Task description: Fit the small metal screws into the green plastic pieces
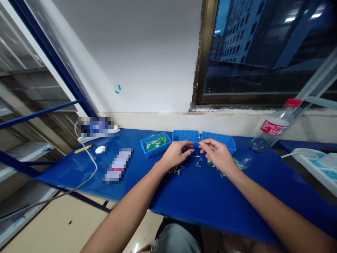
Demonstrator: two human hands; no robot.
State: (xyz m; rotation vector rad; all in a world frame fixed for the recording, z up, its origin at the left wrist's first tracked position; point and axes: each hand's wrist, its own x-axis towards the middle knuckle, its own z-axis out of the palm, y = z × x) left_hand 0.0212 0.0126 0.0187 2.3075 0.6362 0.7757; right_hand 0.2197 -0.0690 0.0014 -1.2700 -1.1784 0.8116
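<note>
My left hand (177, 153) is above the table in front of the blue bins, its fingers curled towards my right hand. My right hand (217, 154) faces it with thumb and fingertips pinched together. Between the fingertips of both hands there seems to be something small and thin, too fine to name. Below them lie several thin metal pins (198, 159) that look like rivets. A cluster of small dark metal pieces (174, 170) lies by my left wrist. Green-tinted plastic bags (240, 164) are partly hidden under my right hand and wrist.
At the back stand a blue bin with a green bag (156, 142), a middle blue bin (185, 135) and a right blue bin (221, 137). A bottle (275, 126) stands right. Left are a yellow cutter (83, 149), white mouse (100, 150), cable (92, 172) and blurred-out packet (118, 165).
</note>
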